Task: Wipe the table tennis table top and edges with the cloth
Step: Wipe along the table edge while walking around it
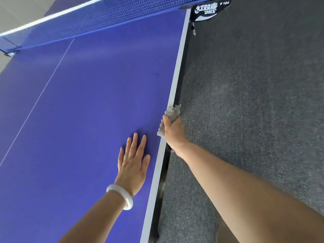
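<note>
**Cloth pressed to the surface's right edge**

The blue surface (pixel 87 111) fills the left of the view. Grey carpet (pixel 254 85) lies beyond its right edge, and a blue net (pixel 98 16) spans its far end. The left hand (pixel 133 165) rests flat near the right edge, fingers straight and slightly spread. The right hand (pixel 173 132) grips the grey cloth (pixel 172 112) against that white-lined edge, thumb on top, the other fingers wrapped over the side. A white bangle (pixel 121 196) circles the left wrist.

Grey carpet (pixel 254 102) right; blue net (pixel 87 20) across top, black clamp (pixel 206 12) at right end.
</note>
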{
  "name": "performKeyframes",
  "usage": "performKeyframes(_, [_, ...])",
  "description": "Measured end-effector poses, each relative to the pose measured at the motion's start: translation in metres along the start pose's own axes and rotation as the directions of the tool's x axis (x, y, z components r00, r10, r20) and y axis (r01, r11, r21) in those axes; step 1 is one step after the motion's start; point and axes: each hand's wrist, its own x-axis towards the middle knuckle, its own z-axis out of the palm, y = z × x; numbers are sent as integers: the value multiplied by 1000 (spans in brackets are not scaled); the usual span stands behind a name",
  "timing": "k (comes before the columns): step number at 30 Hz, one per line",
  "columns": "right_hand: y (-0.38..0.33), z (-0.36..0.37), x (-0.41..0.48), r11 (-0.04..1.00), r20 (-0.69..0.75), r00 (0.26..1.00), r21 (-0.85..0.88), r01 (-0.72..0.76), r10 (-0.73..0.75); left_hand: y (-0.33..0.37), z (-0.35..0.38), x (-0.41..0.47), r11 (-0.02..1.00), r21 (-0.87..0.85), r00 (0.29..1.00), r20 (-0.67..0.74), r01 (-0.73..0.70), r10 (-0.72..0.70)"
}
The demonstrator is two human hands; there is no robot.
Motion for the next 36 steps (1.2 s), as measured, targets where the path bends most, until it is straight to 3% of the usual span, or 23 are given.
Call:
performKeyframes(6, [37,14,-63,996,-94,995,-88,10,-18,-3,18,-19,983,182,994,-113,22,-1])
performKeyframes(11, [103,31,-191,998,16,999,-33,51,-51,-5,20,-19,985,171,996,-94,12,4])
performKeyframes(15, [78,26,-130,996,28,996,17,84,-85,-2,19,-19,983,184,996,-90,16,1])
performKeyframes(18, [37,19,-61,991,-42,999,133,35,-30,-3,18,-19,983,181,996,-91,26,-9])
performKeyframes(20, [31,19,-49,994,-97,994,98,54,-45,-3,18,-19,984,174,996,-94,25,-9])
performKeyframes(24, [76,33,-124,985,-125,988,132,109,-92,-4,18,-19,987,159,995,-101,10,6])
performKeyframes(28, [135,46,-232,996,-18,1000,92,-16,17,-6,19,-20,991,134,994,-111,-4,19])
performKeyframes(31, [130,46,-218,996,4,999,81,-39,39,-6,19,-20,991,135,993,-113,0,15])
performKeyframes(36, [92,41,-150,989,-108,990,107,101,-89,-7,20,-18,991,132,991,-133,-7,24])
